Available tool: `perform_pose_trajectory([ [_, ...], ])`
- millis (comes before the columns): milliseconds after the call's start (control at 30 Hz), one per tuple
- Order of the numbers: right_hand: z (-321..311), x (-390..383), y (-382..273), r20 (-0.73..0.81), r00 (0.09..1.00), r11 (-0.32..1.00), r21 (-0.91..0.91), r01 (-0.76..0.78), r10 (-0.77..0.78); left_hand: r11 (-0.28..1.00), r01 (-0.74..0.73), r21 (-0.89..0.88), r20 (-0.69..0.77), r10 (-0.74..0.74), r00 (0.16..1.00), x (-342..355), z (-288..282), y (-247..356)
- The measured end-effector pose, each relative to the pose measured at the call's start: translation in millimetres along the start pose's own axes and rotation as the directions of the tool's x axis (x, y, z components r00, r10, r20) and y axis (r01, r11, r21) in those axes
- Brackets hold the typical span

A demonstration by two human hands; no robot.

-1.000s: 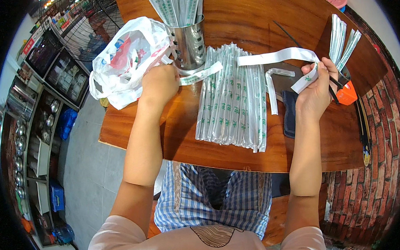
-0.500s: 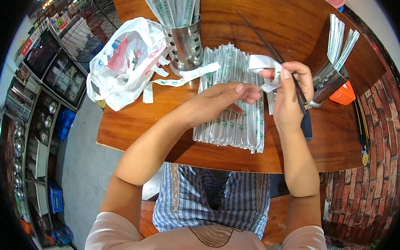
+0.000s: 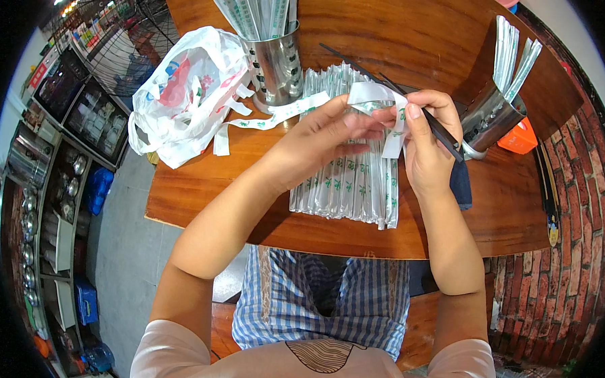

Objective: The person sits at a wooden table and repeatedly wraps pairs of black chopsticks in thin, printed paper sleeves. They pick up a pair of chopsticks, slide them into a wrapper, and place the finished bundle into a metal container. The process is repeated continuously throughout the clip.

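Observation:
My right hand [image 3: 429, 137] pinches a white paper strip with green print [image 3: 374, 92] and grips thin black sticks [image 3: 440, 134]. My left hand [image 3: 321, 139] reaches to the looped strip, fingers apart; whether they touch it is unclear. Beneath both hands lies a row of clear-wrapped sticks with green print [image 3: 342, 197]. Loose torn strips [image 3: 265, 120] lie by a crumpled white plastic bag [image 3: 178, 109] at the left.
Steel cylinders with wrapped sticks stand behind [image 3: 274, 69] and at right [image 3: 488, 119], beside an orange object [image 3: 521, 136]. A dark flat item [image 3: 461, 182] lies under my right hand. Shelves of kitchenware [image 3: 58, 219] line the left; brick patterning [image 3: 547, 301] is at right.
My left hand has left the bag's side and moved right to the strip. My right hand has moved left with its strip and black sticks, uncovering the right cylinder.

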State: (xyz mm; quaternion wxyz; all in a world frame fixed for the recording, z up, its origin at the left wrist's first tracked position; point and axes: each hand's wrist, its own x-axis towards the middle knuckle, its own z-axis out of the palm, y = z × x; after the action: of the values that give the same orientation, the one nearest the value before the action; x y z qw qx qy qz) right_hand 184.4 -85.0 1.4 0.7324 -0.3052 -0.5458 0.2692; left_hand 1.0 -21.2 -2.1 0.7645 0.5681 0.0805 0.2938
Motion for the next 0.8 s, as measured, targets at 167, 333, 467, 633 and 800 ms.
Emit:
perform_pose_trajectory([
  [167, 8.9, 0.6, -10.9, 0.009, 0.989, 0.981, 0.129, -0.148, 0.148, 0.273, -0.297, 0.915, 0.02, 0.704, 0.71, -1.0, 7.7, -4.3],
  [333, 16.0, -1.0, -10.5, -0.068, 0.983, 0.981, 0.11, -0.161, 0.169, -0.12, -0.324, 0.938, 0.305, 0.728, 0.614, 0.2, 8.5, -7.4],
  [467, 9.7, -2.3, -1.2, -0.024, 0.984, 0.982, 0.075, -0.176, 0.178, -0.263, -0.373, 0.89, 0.441, 0.708, 0.552, 4.6, 22.4, -14.2],
  [633, 12.5, -1.7, 0.3, 0.039, 0.984, 0.982, 0.075, -0.176, 0.173, -0.306, -0.289, 0.907, 0.417, 0.743, 0.523, 5.3, 12.8, -8.9],
  [800, 18.9, -4.4, -0.2, 0.051, 0.991, 0.992, -0.032, -0.123, 0.125, -0.311, -0.26, 0.914, 0.405, 0.721, 0.562, -0.7, 22.4, -2.0],
])
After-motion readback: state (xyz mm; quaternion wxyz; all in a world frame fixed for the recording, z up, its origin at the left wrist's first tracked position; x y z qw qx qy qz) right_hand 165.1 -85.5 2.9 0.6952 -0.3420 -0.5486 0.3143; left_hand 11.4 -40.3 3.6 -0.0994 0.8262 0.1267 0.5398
